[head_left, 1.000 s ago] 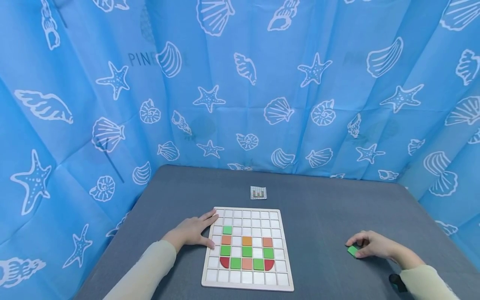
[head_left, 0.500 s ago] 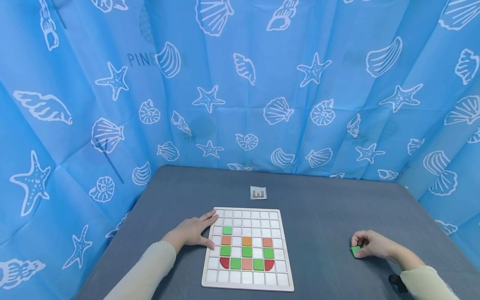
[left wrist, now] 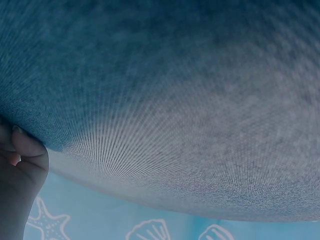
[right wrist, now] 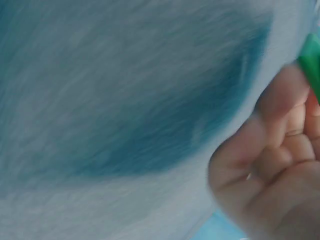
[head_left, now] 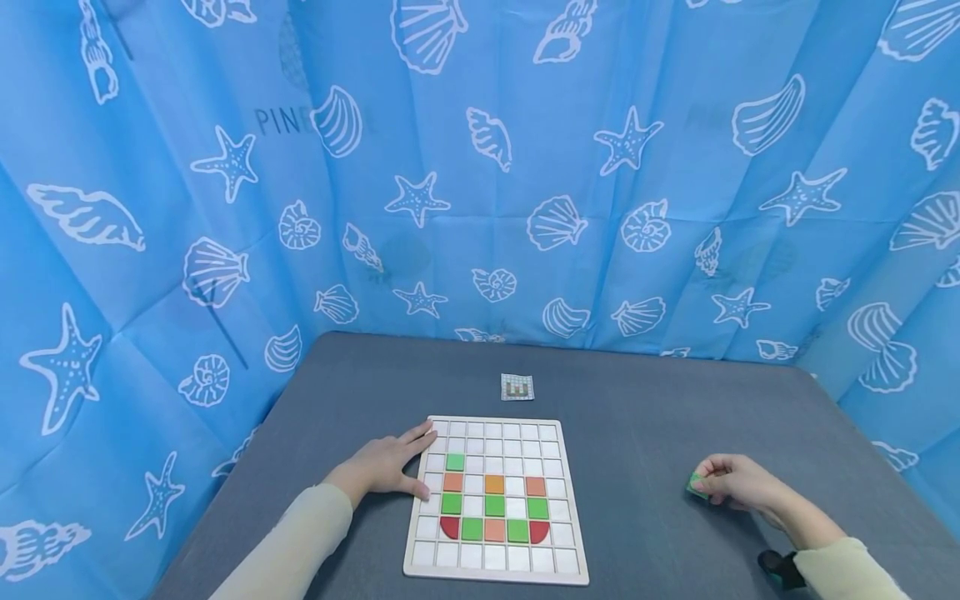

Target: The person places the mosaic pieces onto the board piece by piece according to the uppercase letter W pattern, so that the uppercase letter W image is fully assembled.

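Note:
My right hand (head_left: 738, 482) pinches a small green square tile (head_left: 696, 485) between thumb and fingers, over the grey table right of the board. The right wrist view shows the same green tile (right wrist: 311, 60) at its right edge, with the other fingers curled into the palm. My left hand (head_left: 378, 465) rests with spread fingers at the left edge of a white gridded board (head_left: 495, 576). Set in its cells are several green tiles (head_left: 472, 529), salmon tiles (head_left: 494, 530), one orange tile (head_left: 494, 484) and two red rounded corner pieces (head_left: 539, 532).
A small pattern card (head_left: 517, 387) lies on the grey table (head_left: 622, 433) beyond the board. A black wrist strap (head_left: 780, 570) is at the right wrist. A blue curtain (head_left: 480, 192) with shell prints hangs behind and around the table.
Held between the right fingers, the green tile shifts a little right, then back left and slightly up, and turns in the grip. The left hand and the board stay put.

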A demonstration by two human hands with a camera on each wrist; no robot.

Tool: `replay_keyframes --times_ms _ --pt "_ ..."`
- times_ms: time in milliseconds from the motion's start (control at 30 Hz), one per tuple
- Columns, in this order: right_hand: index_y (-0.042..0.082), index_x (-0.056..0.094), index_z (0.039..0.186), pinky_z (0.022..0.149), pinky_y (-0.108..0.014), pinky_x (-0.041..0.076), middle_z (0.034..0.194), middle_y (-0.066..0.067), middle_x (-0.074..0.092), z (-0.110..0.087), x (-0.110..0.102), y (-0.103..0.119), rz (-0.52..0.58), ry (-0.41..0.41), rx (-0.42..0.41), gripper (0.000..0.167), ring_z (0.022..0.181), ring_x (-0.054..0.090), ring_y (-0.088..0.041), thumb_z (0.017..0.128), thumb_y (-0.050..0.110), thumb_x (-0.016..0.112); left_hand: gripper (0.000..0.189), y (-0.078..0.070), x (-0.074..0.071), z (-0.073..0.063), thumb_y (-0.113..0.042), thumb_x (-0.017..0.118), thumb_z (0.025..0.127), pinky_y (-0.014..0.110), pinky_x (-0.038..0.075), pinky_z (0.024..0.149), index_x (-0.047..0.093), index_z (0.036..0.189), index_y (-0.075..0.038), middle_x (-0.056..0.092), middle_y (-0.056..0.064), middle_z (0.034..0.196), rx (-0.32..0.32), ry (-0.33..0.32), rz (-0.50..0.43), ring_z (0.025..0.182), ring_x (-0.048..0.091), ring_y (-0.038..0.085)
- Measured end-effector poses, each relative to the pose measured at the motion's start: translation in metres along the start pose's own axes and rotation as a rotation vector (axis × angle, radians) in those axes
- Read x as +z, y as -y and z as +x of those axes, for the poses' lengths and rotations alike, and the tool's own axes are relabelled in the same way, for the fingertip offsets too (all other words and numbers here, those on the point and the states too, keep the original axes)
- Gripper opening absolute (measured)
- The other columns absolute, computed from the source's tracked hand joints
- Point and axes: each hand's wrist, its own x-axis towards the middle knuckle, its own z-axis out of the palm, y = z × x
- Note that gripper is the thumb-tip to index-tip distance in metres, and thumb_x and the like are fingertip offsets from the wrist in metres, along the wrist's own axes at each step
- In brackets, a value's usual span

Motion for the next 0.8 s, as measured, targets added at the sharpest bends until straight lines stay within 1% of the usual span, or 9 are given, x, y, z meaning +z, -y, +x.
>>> replay_keyframes --times_ms 67,133,233,367,467,533,633,700,800 --pt "-0.006 0.06 0.109 0.067 -0.035 0.043 0.083 -0.001 0.057 0.0 0.002 0.006 0.038 0.008 -0.004 0.022 0.075 0.053 -0.019 0.099 0.013 0.055 0.098 0.001 0.001 0.001 -0.063 0.072 0.075 0.053 0.038 0.101 0.032 0.154 -0.021 0.022 -0.003 0.16 0.002 -0.003 0.0 0.132 0.042 0.037" --pt "-0.013 0.053 0.122 0.068 -0.036 0.044 0.086 -0.002 0.058 -0.002 0.003 0.011 0.074 0.056 -0.036 0.034 0.076 0.054 -0.019 0.101 0.013 0.052 0.098 0.001 0.001 0.001 -0.064 0.071 0.075 0.052 0.037 0.102 0.032 0.154 -0.022 0.021 -0.004 0.161 -0.001 -0.003 0.001 0.132 0.042 0.037" --pt "-0.016 0.046 0.132 0.069 -0.035 0.046 0.089 -0.003 0.06 -0.004 0.005 0.018 0.123 0.114 -0.093 0.041 0.075 0.057 -0.018 0.103 0.013 0.048 0.098 0.001 0.001 0.001 -0.064 0.071 0.075 0.052 0.038 0.101 0.032 0.154 -0.022 0.021 -0.004 0.16 0.004 -0.003 0.0 0.132 0.042 0.037" --pt "-0.013 0.053 0.128 0.071 -0.034 0.05 0.094 -0.003 0.065 -0.007 0.008 0.026 0.199 0.123 -0.126 0.037 0.081 0.065 -0.017 0.102 0.013 0.049 0.098 0.001 0.001 0.001 -0.063 0.071 0.075 0.052 0.038 0.101 0.032 0.154 -0.021 0.021 -0.004 0.16 0.008 -0.003 0.006 0.132 0.042 0.037" --pt "-0.005 0.062 0.12 0.074 -0.034 0.051 0.095 -0.002 0.069 -0.008 0.01 0.031 0.261 0.118 -0.121 0.028 0.084 0.067 -0.016 0.101 0.013 0.051 0.098 -0.001 0.0 0.0 -0.062 0.072 0.076 0.052 0.038 0.101 0.032 0.154 -0.02 0.022 -0.003 0.16 0.009 -0.001 0.0 0.132 0.042 0.037" --pt "0.001 0.066 0.114 0.076 -0.033 0.052 0.094 -0.002 0.07 -0.007 0.012 0.035 0.314 0.138 -0.119 0.023 0.085 0.068 -0.015 0.101 0.013 0.052 0.097 -0.001 -0.001 -0.001 -0.061 0.073 0.076 0.053 0.037 0.101 0.032 0.154 -0.02 0.022 -0.003 0.16 0.009 -0.001 -0.008 0.132 0.042 0.037" --pt "0.007 0.066 0.107 0.079 -0.033 0.054 0.094 -0.002 0.071 -0.006 0.015 0.041 0.402 0.18 -0.118 0.017 0.087 0.069 -0.015 0.101 0.011 0.051 0.098 -0.002 -0.002 -0.001 -0.061 0.073 0.076 0.053 0.037 0.102 0.032 0.154 -0.02 0.022 -0.002 0.16 0.007 0.0 -0.01 0.132 0.042 0.037" --pt "0.007 0.065 0.105 0.08 -0.033 0.054 0.096 -0.003 0.07 -0.005 0.019 0.045 0.446 0.197 -0.118 0.016 0.088 0.069 -0.015 0.101 0.01 0.05 0.098 -0.001 -0.001 -0.001 -0.061 0.072 0.076 0.053 0.037 0.102 0.032 0.154 -0.02 0.021 -0.003 0.161 0.006 -0.001 -0.006 0.132 0.042 0.037" --pt "0.007 0.065 0.103 0.079 -0.033 0.055 0.095 -0.003 0.071 -0.003 0.024 0.05 0.455 0.185 -0.106 0.015 0.088 0.07 -0.016 0.101 0.011 0.051 0.098 0.0 0.0 0.0 -0.062 0.072 0.076 0.053 0.037 0.102 0.031 0.154 -0.019 0.021 -0.002 0.161 0.009 -0.003 -0.002 0.132 0.041 0.037"
